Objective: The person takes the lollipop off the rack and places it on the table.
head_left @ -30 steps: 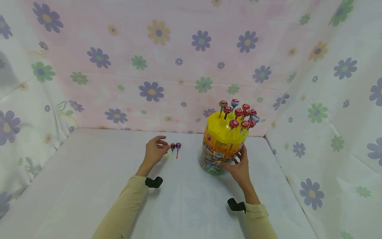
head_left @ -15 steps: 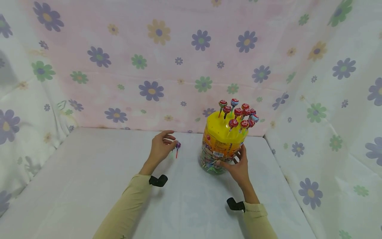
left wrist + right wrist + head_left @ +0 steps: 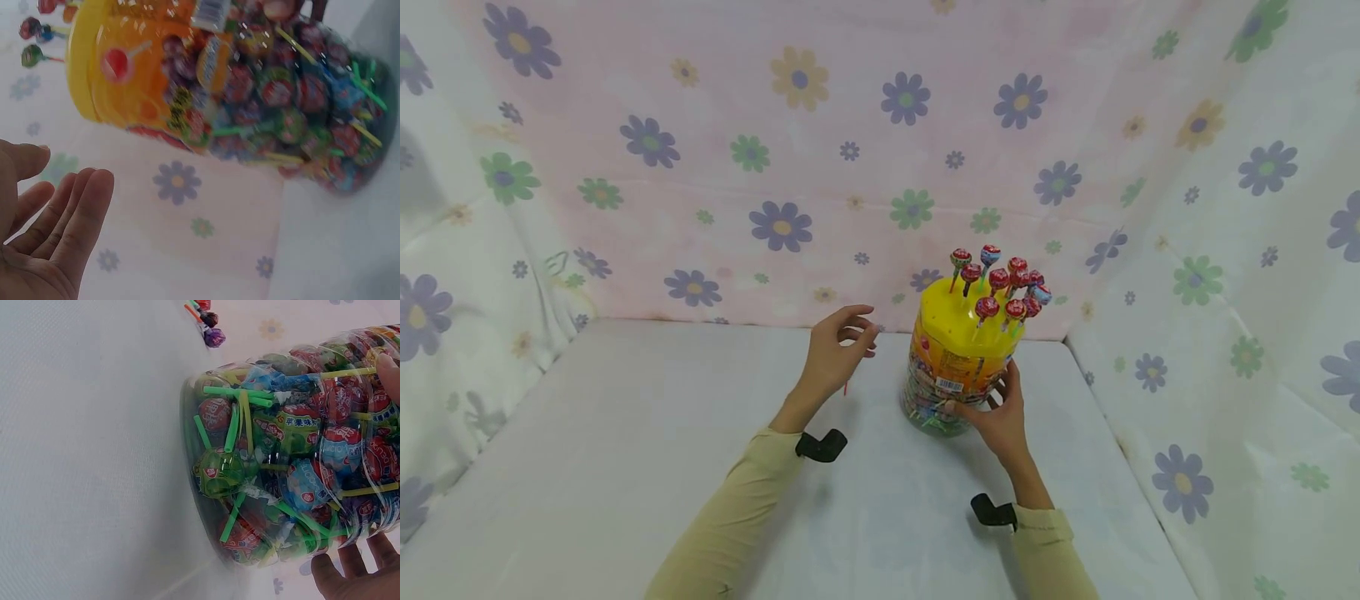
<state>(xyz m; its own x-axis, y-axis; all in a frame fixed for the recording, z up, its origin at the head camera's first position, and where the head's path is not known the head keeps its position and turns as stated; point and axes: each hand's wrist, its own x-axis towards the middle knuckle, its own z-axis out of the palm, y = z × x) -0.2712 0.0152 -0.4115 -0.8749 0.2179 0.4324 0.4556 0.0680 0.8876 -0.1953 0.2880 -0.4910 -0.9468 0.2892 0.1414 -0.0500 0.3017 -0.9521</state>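
Observation:
My right hand point(image 3: 1002, 423) grips the lower side of a clear plastic candy jar point(image 3: 948, 382) with a yellow lid point(image 3: 958, 321). Wrapped lollipops point(image 3: 300, 481) with green and yellow sticks fill the jar. Several more stand upright in the lid, among them a red-wrapped lollipop point(image 3: 987, 307). To the jar's left, my left hand point(image 3: 837, 354) hovers above the table. Its fingers point(image 3: 87, 215) are extended, thumb apart, with nothing between them. Beneath it, loose lollipops lie on the table, including a purple lollipop point(image 3: 214, 338); in the head view the hand hides all but a red stick point(image 3: 846, 387).
A white cloth covers the table point(image 3: 625, 467). Behind it hangs a pink flowered curtain point(image 3: 715, 108), with white flowered sheets point(image 3: 1232, 333) at both sides. A black wrist camera point(image 3: 822, 446) sits on each forearm.
My left hand has moved right and slightly up, passing over the loose lollipops toward the jar and now hiding most of them. My right hand and the jar have stayed in place.

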